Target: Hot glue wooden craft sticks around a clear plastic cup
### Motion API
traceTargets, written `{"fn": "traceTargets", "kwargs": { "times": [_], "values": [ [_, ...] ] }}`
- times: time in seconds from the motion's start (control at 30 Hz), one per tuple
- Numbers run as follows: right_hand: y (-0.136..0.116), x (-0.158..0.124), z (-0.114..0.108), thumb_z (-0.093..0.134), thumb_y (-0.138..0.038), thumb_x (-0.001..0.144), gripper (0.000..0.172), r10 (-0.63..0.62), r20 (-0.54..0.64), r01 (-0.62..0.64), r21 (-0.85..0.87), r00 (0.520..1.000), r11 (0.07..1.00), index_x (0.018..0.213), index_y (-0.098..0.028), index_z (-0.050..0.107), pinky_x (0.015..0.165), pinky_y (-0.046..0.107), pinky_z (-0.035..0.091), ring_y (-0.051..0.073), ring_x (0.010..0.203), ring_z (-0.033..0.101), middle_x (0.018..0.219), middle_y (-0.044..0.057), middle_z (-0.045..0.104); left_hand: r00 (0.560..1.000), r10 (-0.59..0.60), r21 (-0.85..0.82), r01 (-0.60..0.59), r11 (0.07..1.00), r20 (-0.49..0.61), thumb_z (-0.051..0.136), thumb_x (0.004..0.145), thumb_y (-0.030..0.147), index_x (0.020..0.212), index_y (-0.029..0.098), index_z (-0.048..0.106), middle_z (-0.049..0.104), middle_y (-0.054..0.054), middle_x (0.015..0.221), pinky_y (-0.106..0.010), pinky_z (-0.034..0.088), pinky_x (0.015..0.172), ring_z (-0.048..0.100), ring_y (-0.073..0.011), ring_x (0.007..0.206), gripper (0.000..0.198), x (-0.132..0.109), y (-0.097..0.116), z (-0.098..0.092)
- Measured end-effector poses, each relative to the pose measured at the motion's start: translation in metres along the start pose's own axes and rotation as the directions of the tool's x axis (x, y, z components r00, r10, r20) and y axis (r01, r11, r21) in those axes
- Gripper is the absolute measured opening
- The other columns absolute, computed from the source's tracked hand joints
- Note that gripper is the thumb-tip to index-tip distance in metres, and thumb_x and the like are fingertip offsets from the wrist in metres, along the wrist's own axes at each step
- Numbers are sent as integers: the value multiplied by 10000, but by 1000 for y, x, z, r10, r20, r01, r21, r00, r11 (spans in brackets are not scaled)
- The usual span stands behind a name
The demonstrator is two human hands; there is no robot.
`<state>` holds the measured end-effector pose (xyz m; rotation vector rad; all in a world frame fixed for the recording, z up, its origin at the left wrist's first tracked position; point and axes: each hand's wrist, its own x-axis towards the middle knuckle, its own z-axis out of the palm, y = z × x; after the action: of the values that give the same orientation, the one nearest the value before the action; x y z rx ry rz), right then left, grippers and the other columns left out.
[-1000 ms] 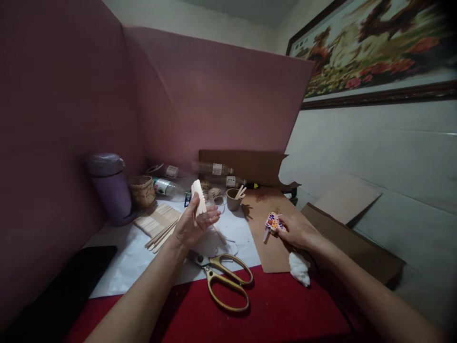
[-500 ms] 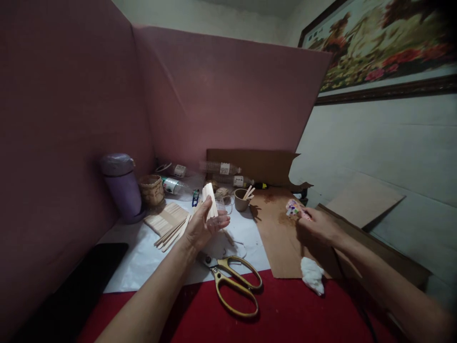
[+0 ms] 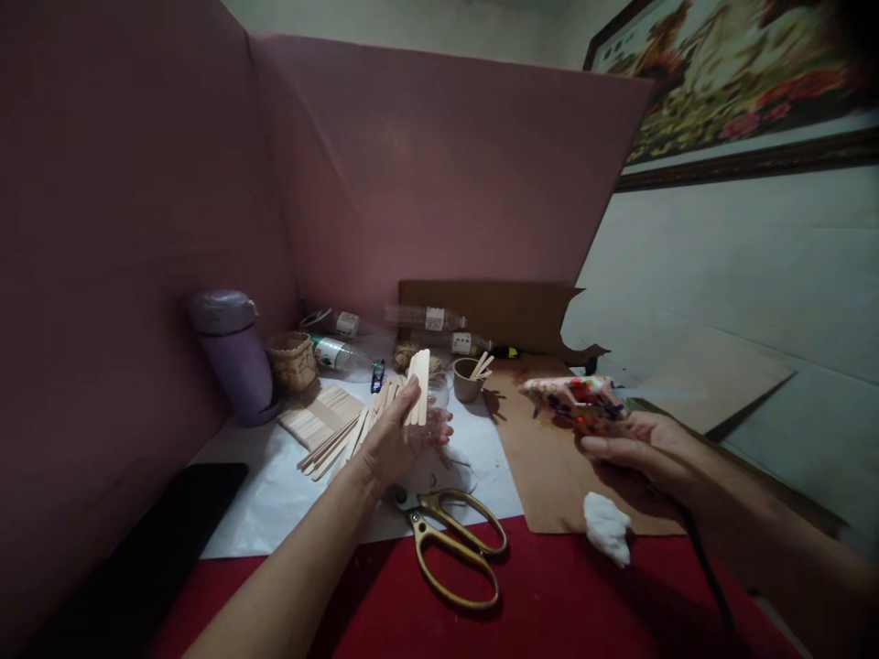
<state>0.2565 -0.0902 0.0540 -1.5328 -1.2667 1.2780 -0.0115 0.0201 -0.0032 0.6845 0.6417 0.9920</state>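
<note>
I had the right hand [image 3: 652, 448] swing the glue gun [image 3: 577, 401] round. A second earlier it sat low over the cardboard sheet [image 3: 563, 494], seen nearly end-on; now it was up nearer the camera, side-on, front end to the left, toward the other hand. Right grip was wrapped around the gun's rear part. Motion blur hid the finger placement and the nozzle tip, so I couldn't tell if glue was showing. Red glow visible on the gun body. Black cord [image 3: 707, 567] trailed down past the wrist.

Left hand [image 3: 398, 435] barely changed: grip pinching a few flat wooden sticks [image 3: 418, 389], thumb on the near face, with a clear plastic piece [image 3: 438, 407] just behind them in the same hand. Couldn't tell whether sticks and plastic were bonded or only pressed together.

What it meant, my read: gun had left its parked pose and was being readied for the sticks; gun and sticks remained well apart, so no contact at that point.

Scissors [image 3: 457, 558], white tissue [image 3: 608, 528] and banded stick bundle [image 3: 321, 416] all stayed put on the worktop [image 3: 556, 595]; their small shifts in view looked like head motion.
</note>
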Motion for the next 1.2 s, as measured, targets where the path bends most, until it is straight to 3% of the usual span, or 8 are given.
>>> {"fn": "traceTargets", "kwargs": {
  "times": [0.13,0.3,0.47,0.6,0.77,0.97,1.2],
  "values": [
    [-9,-10,25,695,-639,742,505,5,182,0,-28,983,1000,671,-228,410,347,209,157,40,350,234,443,-86,368,1000,-25,13,25,1000,-2,526,945,475,936,115,638,718,-149,779,-283,557,552,694,-200,599,377,0,-2,1],
    [-20,-13,40,699,-625,764,471,31,269,-17,-53,963,998,732,-212,475,361,212,164,39,369,253,502,-83,410,1000,-27,36,27,999,12,494,960,464,943,122,639,715,-140,769,-284,550,535,684,-197,581,372,-2,-2,3],
    [-23,-11,45,650,-624,793,467,-3,247,28,-98,969,995,668,-183,561,381,221,216,55,371,337,484,-40,474,1000,-17,45,16,999,21,487,964,455,1046,138,623,703,-115,783,-291,549,519,686,-204,583,355,-3,-2,5],
    [-22,-7,46,563,-597,872,454,17,304,6,-75,952,997,755,-165,638,382,217,228,69,361,374,446,-37,483,999,-45,52,44,998,9,481,964,459,1032,146,623,691,-100,777,-306,554,512,678,-204,573,350,-5,-2,6],
    [-25,-4,51,550,-579,893,432,-15,332,58,-121,943,991,793,-164,619,385,209,223,55,353,343,443,-54,465,998,-51,73,48,996,36,485,963,459,1020,147,638,688,-96,770,-316,556,522,668,-203,566,353,-6,-2,7],
    [-34,-3,61,595,-654,837,486,32,328,24,-165,944,986,796,-172,547,386,196,224,45,392,310,500,-81,404,988,-135,106,126,986,78,430,968,533,967,107,652,676,-108,717,-334,555,575,641,-197,532,480,-6,-2,7],
    [-36,0,64,606,-655,827,487,41,334,16,-167,942,986,788,-178,518,382,191,214,38,400,288,521,-81,405,986,-134,99,123,987,103,457,958,545,1067,96,661,712,-134,792,-307,540,601,661,-197,586,506,-4,-4,5]
  ]
}}
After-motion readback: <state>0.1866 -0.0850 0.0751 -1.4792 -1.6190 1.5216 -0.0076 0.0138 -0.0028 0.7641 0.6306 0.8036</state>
